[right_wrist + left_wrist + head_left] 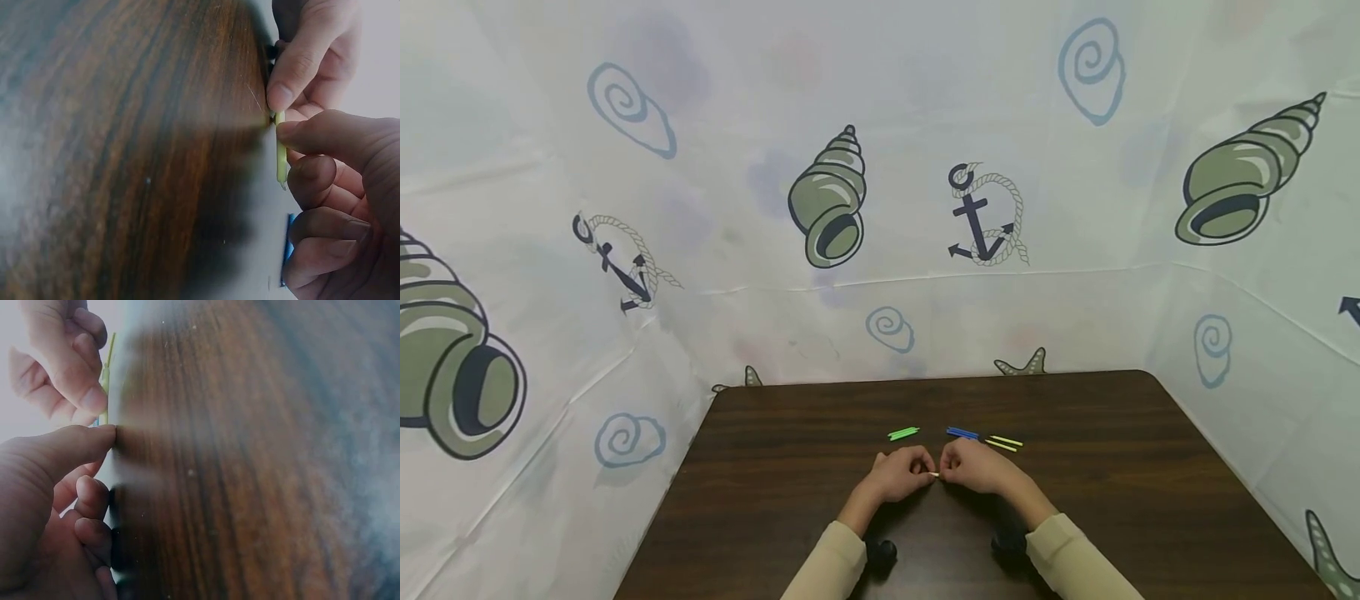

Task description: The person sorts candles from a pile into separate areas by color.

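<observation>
Both hands meet over the dark wooden table, fingertips almost touching. Between them is a short, thin pale-yellow stick (281,156), narrowed at its lower tip in the right wrist view. My left hand (904,473) pinches one end between thumb and finger. Thumb and forefinger of my right hand (976,467) grip the stick close beside the left fingertips. Fingers cover much of it, so only a small light piece shows in the head view. Just beyond the hands lie green sticks (903,433), blue sticks (962,433) and two yellow sticks (1006,442).
The brown wooden table (1075,408) has a rounded far corner on the right. A white cloth (925,317) printed with shells and anchors hangs behind and along both sides. Black devices (882,557) sit at both wrists, beside the cream sleeves (831,558).
</observation>
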### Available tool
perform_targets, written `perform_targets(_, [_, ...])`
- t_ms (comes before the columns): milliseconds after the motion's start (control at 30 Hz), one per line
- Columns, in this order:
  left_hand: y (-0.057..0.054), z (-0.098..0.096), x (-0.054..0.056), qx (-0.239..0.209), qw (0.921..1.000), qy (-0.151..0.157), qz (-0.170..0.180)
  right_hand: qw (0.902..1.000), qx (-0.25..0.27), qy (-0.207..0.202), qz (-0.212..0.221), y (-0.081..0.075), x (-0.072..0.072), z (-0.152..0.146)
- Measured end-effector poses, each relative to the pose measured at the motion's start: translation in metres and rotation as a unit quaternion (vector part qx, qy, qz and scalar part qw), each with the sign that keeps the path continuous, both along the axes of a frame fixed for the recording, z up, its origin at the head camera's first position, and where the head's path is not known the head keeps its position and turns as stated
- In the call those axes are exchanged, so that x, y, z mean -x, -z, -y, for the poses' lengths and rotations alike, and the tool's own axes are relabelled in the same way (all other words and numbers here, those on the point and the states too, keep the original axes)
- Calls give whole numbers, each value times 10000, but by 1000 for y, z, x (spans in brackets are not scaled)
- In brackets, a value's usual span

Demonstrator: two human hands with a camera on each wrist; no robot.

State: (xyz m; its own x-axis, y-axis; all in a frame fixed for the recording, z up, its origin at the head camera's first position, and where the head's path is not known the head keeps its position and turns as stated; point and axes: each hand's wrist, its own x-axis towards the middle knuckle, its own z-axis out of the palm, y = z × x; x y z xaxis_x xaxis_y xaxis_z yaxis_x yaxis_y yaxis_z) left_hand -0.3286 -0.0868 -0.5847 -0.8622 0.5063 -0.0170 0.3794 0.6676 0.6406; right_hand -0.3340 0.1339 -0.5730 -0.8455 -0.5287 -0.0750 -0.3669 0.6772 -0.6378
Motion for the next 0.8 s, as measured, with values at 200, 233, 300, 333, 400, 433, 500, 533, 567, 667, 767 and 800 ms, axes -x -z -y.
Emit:
perform_targets(200, [2, -1, 2, -7, 10000, -21, -9, 10000, -20, 40, -38, -3, -3, -7])
perform_targets(233, [2, 0, 2, -11, 10000, -17, -15, 10000, -13, 48, -46, -4, -3, -9])
perform_targets(300, [3, 0, 2, -11, 10000, -2, -34, 9999, 19, 73, -106, -4, -3, -12])
perform_targets(333, [3, 0, 2, -10, 10000, 6, -36, 9999, 60, 91, -128, -5, -3, -14])
perform_targets(400, [3, 1, 2, -41, 10000, 18, -55, 9997, 104, 151, -136, -5, -3, -18])
perform_targets(433, [4, 1, 2, -55, 10000, 24, -57, 9996, 141, 187, -145, -5, -3, -20])
perform_targets(500, [4, 2, 1, -81, 9999, 23, -57, 9993, 223, 258, -139, -5, -3, -24])
perform_targets(533, [4, 2, 0, -77, 10000, 15, -57, 9993, 222, 284, -131, -4, -2, -26])
perform_targets(567, [4, 2, 0, -93, 9999, 2, -60, 9992, 221, 314, -112, -4, -3, -28])
perform_targets(667, [4, 2, -1, -91, 9999, -18, -72, 9985, 319, 434, -62, -4, -3, -37])
perform_targets(767, [4, 1, -1, -96, 9999, -29, -107, 9977, 346, 587, -67, -5, -3, -47])
perform_targets(800, [4, 1, -1, -89, 9999, -28, -124, 9972, 384, 634, -100, -6, -3, -50])
